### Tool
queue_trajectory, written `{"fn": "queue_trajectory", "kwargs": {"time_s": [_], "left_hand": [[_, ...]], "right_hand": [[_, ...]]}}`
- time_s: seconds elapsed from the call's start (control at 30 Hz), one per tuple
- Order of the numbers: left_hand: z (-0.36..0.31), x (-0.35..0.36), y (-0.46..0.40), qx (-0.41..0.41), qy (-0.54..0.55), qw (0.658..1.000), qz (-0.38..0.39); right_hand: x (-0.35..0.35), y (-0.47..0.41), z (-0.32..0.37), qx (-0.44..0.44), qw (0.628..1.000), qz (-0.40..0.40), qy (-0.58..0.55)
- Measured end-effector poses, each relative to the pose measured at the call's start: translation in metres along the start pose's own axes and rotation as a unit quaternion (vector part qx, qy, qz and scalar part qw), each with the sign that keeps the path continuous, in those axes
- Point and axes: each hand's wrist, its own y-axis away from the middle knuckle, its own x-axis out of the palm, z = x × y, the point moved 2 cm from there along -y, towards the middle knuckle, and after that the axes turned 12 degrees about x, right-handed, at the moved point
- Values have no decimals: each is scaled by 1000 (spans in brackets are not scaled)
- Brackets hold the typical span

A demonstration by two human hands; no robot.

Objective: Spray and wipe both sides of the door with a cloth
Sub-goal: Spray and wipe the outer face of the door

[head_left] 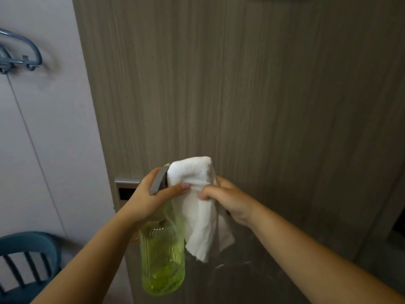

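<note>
The left hand (pixel 151 194) curls its fingers (pixel 175 189) round the neck of a ribbed, translucent green spray bottle (pixel 162 255), the grey trigger lying between the fingers. The right hand (pixel 230 200) pinches a soft white cloth (pixel 197 194), folded and draping below its fingers, touching the left fingertips. Just beyond both hands stands the door (pixel 252 84), matte grey wood-grain laminate, its metal lock plate (pixel 127 189) behind the left fingers. This looks like readying between spraying and wiping; next, press cloth flat to the panel.

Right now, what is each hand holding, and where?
Left hand grips the green spray bottle at its neck; right hand pinches the white cloth mid-fold.
</note>
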Motion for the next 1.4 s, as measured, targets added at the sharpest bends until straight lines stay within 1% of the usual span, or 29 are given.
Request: {"fn": "queue_trajectory", "kwargs": {"time_s": [0.07,0.13,0.23,0.3,0.37,0.43,0.47,0.53,0.63,0.67,0.73,0.83,0.9,1.0,1.07,1.13,1.27,1.33,1.4], "left_hand": [[-1,-1,4,-3,51,998,22],[3,3,9,-23,105,994,29],[12,8,17,-74,165,983,18],[21,9,23,-83,165,982,40],[32,8,29,-77,119,988,67],[46,7,35,-81,84,990,73],[54,7,37,-85,66,992,68],[68,8,42,-90,21,994,57],[87,12,45,-90,-21,995,28],[94,13,45,-95,-30,995,17],[105,19,44,-100,-51,994,13],[123,26,45,-100,-65,992,31],[136,29,46,-107,-81,990,39],[148,31,47,-115,-97,988,35],[150,31,46,-112,-97,989,28],[147,29,46,-96,-97,990,19],[131,24,42,-44,-91,995,-7],[126,20,41,-32,-100,994,-28],[124,17,40,-26,-99,994,-45]], "right_hand": [[-2,1,-2,10,999,26,-32],[-2,2,-9,33,996,48,-68],[1,0,-27,101,982,95,-126],[-1,0,-42,133,975,109,-143],[-8,1,-56,157,972,96,-146],[-22,2,-70,173,972,35,-156],[-30,1,-76,172,971,-16,-163],[-49,-4,-88,138,969,-137,-153],[-69,-7,-93,47,950,-309,-26],[-73,-7,-91,8,939,-344,21],[-77,-8,-88,-64,914,-385,110],[-79,-13,-85,-159,859,-435,217],[-78,-19,-79,-211,823,-454,270],[-76,-30,-65,-261,771,-475,335],[-72,-37,-57,-295,743,-485,354],[-66,-42,-44,-327,718,-491,370],[-45,-57,-17,-393,653,-491,423],[-33,-76,-18,-405,615,-492,464],[-23,-96,-29,-399,568,-512,506]]}}
